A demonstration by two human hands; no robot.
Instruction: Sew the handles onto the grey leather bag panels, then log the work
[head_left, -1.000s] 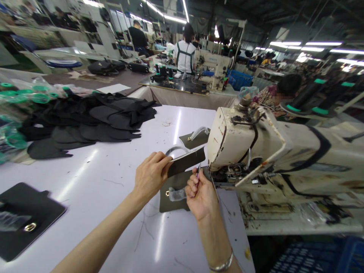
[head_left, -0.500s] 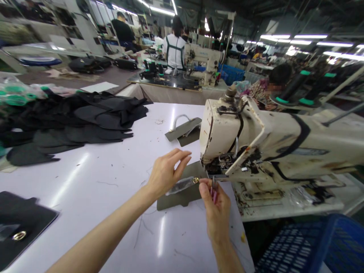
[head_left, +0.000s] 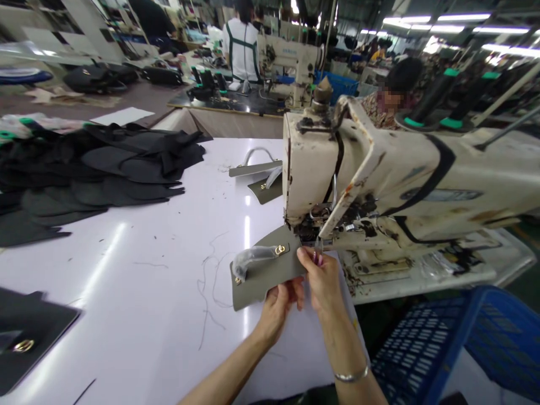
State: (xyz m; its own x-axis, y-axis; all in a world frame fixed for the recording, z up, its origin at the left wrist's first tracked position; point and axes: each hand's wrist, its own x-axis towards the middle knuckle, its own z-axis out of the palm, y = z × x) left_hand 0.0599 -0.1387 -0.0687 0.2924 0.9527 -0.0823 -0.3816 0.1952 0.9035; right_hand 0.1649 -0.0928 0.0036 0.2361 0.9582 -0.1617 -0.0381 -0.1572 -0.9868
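White worktable (head_left: 126,270) on my feed, gray flap (head_left: 264,278) lying on it against the sewing machine (head_left: 358,169). Since the last look, the left hand (head_left: 276,309) has dropped to grip the flap's edge; the right hand (head_left: 324,281) pinches small pink snips (head_left: 316,259) (tips mostly hidden).

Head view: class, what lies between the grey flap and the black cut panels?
Loose dark threads on the white worktable separate the grey flap and black cut panels, in head view.
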